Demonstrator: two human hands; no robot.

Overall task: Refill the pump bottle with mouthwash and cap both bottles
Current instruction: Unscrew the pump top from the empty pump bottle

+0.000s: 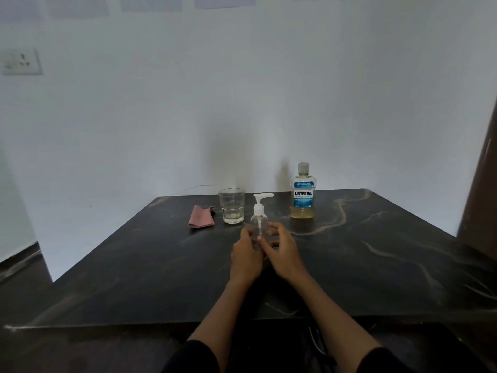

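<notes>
A small clear pump bottle [259,220] with a white pump head stands upright in the middle of the dark table [376,265]. It looks empty. My left hand [246,257] and my right hand [282,253] wrap around its lower body from both sides, fingers curled on the plastic. The mouthwash bottle [303,192] with a blue label stands behind and to the right, near the far edge. Its cap is on and a little yellowish liquid sits at the bottom. Neither hand touches it.
A clear drinking glass [232,205] stands left of the pump bottle, with a folded pink cloth [201,216] further left. A white wall rises just behind the table. A brown panel [481,184] stands at the right edge.
</notes>
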